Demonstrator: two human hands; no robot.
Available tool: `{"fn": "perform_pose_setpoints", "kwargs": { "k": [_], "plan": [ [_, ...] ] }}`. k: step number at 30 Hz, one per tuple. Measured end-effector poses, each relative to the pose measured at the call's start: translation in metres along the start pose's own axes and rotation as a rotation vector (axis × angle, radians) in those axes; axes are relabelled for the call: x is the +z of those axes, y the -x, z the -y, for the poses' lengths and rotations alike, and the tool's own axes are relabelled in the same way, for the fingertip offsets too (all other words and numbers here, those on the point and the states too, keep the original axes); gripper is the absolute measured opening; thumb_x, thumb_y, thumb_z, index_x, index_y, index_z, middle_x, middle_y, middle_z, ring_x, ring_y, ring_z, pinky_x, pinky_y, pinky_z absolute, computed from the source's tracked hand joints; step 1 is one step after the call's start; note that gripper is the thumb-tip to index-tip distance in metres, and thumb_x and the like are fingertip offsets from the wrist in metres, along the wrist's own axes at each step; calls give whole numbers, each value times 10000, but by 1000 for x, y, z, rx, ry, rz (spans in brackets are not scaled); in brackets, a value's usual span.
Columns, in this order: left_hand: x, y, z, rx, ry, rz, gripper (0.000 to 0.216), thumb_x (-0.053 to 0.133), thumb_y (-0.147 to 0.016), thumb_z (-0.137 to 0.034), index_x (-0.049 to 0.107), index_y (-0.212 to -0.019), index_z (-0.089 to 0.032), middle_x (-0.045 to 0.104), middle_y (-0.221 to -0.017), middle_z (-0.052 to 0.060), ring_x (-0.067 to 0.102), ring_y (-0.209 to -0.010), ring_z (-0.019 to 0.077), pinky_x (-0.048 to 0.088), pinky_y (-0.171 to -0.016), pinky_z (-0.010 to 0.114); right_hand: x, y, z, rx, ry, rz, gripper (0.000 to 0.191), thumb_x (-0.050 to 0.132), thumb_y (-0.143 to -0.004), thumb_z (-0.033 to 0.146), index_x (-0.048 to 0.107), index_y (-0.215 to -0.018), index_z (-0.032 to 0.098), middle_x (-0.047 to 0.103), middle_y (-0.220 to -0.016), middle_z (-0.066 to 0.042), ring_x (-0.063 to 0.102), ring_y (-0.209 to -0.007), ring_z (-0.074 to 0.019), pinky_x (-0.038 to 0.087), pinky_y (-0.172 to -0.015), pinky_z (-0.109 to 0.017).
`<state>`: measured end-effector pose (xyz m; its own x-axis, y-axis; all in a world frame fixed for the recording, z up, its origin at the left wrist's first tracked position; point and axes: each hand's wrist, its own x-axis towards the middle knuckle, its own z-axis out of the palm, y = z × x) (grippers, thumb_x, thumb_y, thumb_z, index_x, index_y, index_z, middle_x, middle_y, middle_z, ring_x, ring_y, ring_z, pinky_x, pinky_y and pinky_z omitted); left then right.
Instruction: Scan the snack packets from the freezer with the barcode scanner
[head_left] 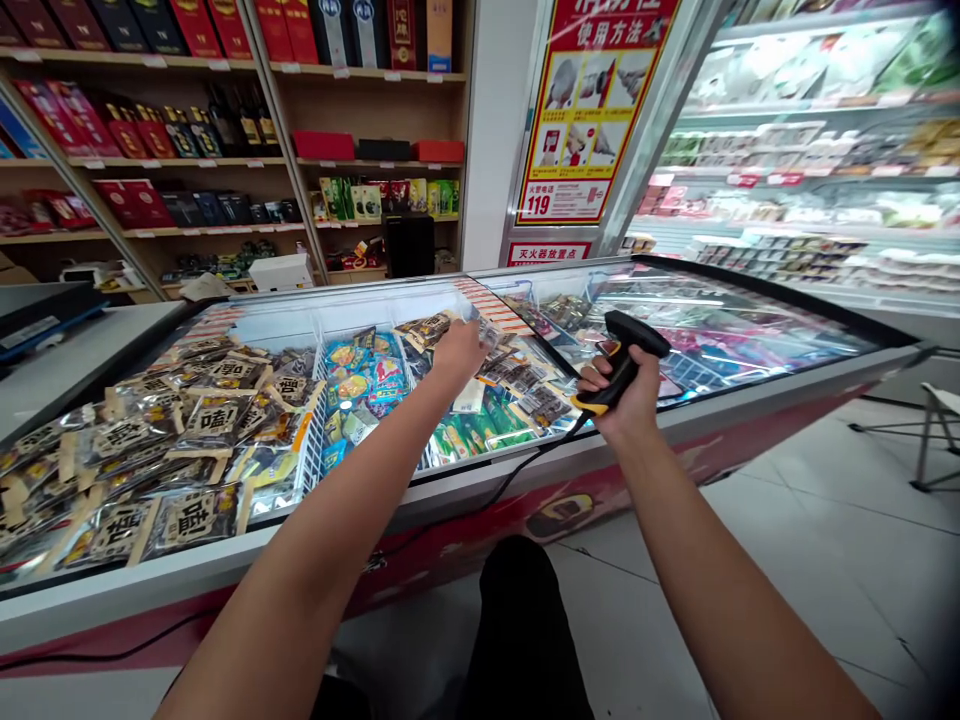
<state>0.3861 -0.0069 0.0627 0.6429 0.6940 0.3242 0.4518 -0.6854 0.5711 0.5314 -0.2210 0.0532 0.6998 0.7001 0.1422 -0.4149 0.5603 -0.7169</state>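
My right hand (630,395) is wrapped round the handle of a black and yellow barcode scanner (624,365), held above the freezer's front edge. A black cable (517,465) hangs from it. Over the open part of the chest freezer (442,490), my left hand (459,350) has its fingers closed on a clear plastic packet (484,328); the fingertips are partly hidden and blurred. Just left of that hand lies a brown-edged snack packet (424,330). Below it are green ice-pop packets (480,425), and blue packets (367,375) fill the neighbouring wire-divided section.
Brown and black packets (210,420) are heaped on the freezer's left side. A sliding glass lid (720,320) covers the right side. Behind stand wooden shelves (367,165) with boxes, and a lit refrigerated display (810,180). A folding stool (934,430) stands at the far right.
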Motion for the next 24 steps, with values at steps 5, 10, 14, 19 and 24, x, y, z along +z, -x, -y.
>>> {"fn": "perform_pose_setpoints", "kwargs": {
  "k": [5, 10, 14, 19, 24],
  "plan": [
    [-31, 26, -9, 68, -253, -4, 285, 601, -1040, -319, 747, -1242, -182, 574, -1429, 205, 700, -1204, 385, 559, -1010, 460, 23, 9, -16, 33, 19, 63, 343, 838, -762, 430, 577, -924, 277, 430, -624, 78, 357, -453, -88, 388, -375, -227],
    [-86, 87, 24, -56, -463, 7, 368, 506, -1082, -420, 707, -1334, -242, 614, -1451, 150, 711, -1149, 326, 579, -948, 434, 58, 23, -38, 162, -4, 282, 465, 915, -695, 475, 661, -1010, 246, 436, -626, 82, 304, -464, -64, 347, -404, -203],
    [-126, 148, 73, -247, -672, -25, 401, 558, -1045, -421, 694, -1357, -209, 592, -1502, 205, 635, -1282, 418, 552, -994, 518, 95, 23, -74, 261, 21, 416, 451, 875, -752, 558, 691, -1048, 273, 421, -601, 77, 297, -457, -89, 347, -430, -247],
    [-161, 202, 117, -346, -845, -184, 427, 534, -1043, -329, 644, -1422, -165, 599, -1480, 242, 524, -1392, 453, 430, -1124, 591, 143, 23, -117, 327, 74, 528, 455, 852, -775, 606, 701, -1039, 268, 427, -589, 64, 328, -454, -111, 319, -435, -288],
    [-196, 229, 140, -427, -845, -232, 446, 534, -1051, -338, 615, -1459, -177, 595, -1496, 253, 507, -1412, 460, 400, -1137, 590, 170, 19, -137, 400, 160, 633, 459, 857, -787, 604, 700, -1047, 260, 454, -585, 62, 346, -454, -111, 330, -445, -293]
  ]
}}
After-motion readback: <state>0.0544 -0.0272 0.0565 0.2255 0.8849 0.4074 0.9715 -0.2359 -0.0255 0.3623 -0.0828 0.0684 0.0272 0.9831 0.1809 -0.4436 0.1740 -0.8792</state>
